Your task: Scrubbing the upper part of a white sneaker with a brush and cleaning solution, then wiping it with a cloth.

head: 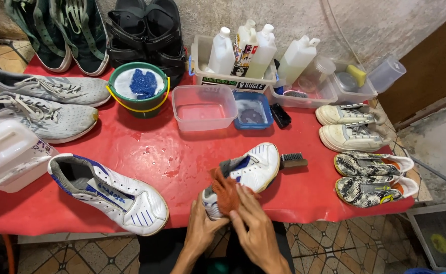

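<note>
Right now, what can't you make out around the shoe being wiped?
Head view only:
- Heel of the white shoe: covered by the rust-coloured cloth and both hands.
- Left hand palm and grip: hidden, only its back shows.
- Right hand fingertips: pressed on the cloth, contact underneath unseen.
- Brush: handle hidden behind the shoe's toe.
- Green bucket: contents below the blue scrubber hidden.

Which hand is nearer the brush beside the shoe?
Right. The right hand presses the rust cloth just below-left of the brush; the left hand grips the shoe's heel, farther left.
</note>
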